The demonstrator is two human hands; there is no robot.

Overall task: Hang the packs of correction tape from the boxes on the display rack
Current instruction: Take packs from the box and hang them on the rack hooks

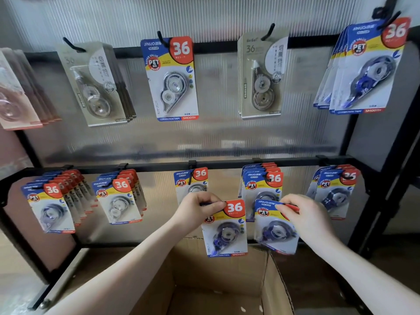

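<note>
**Two packs in hand, hooks partly hidden**

Ribbed translucent panels back the black display rack (227, 165), which carries two rows of hooks hung with correction tape packs. Below it, near the viewer, an open cardboard box (204, 292) stands with its flaps up; little of its inside shows.

Left hand (200, 208) pinches the top edge of one pack (225, 230), fingers curled over the card beside the red "36". Right hand (304, 214) pinches the top right corner of a second pack (276, 226) in the same way. Both packs hang in front of the lower row, between the centre hook (192, 172) and the fuller hook (261, 176) to its right.

Risks, as I judge them:
- Each hand covers its pack's top edge, so the hang hole may be hard to see, and the hook tip may miss it and bend the card.
- With both hands full, neither can steady the packs already hanging, and a nudge could push the lone centre pack off its hook.
- Held only by one edge, either pack may swing or slip and drop back into the box.
- The right hook looks crowded, and forcing another pack on could dislodge the front one.
</note>
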